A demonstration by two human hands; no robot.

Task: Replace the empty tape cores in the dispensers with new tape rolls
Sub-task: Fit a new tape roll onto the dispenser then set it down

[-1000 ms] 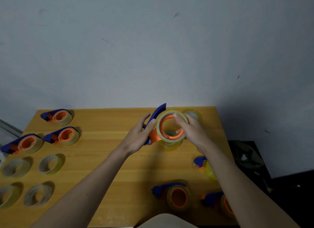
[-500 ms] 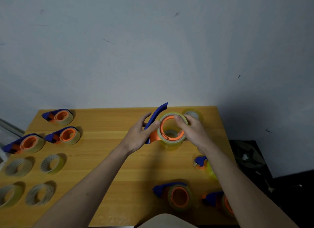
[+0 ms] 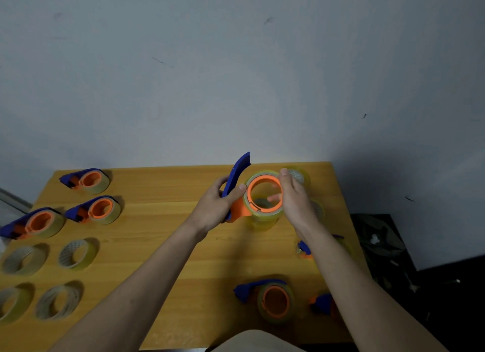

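Observation:
A blue and orange tape dispenser (image 3: 237,179) is held above the far middle of the wooden table (image 3: 168,236). My left hand (image 3: 216,207) grips its blue handle, thumb against the roll. A clear tape roll (image 3: 265,215) sits around the dispenser's orange hub (image 3: 262,183). My right hand (image 3: 295,198) grips this roll from the right, with fingers curled around its rim and fingertips showing through the hub. Another tape roll (image 3: 299,174) lies behind my right hand, partly hidden.
Three loaded dispensers (image 3: 90,181) (image 3: 98,210) (image 3: 36,223) stand at the far left. Several empty-looking cores or rolls (image 3: 77,254) (image 3: 56,303) lie at the near left. More dispensers (image 3: 273,300) (image 3: 304,249) (image 3: 324,303) sit at the near right, partly under my right forearm. The table's right edge drops to a dark floor.
The roll has slid further down over the orange hub, and the hub's ring now shows fully. My right hand's fingers have shifted from the roll's top to its right side.

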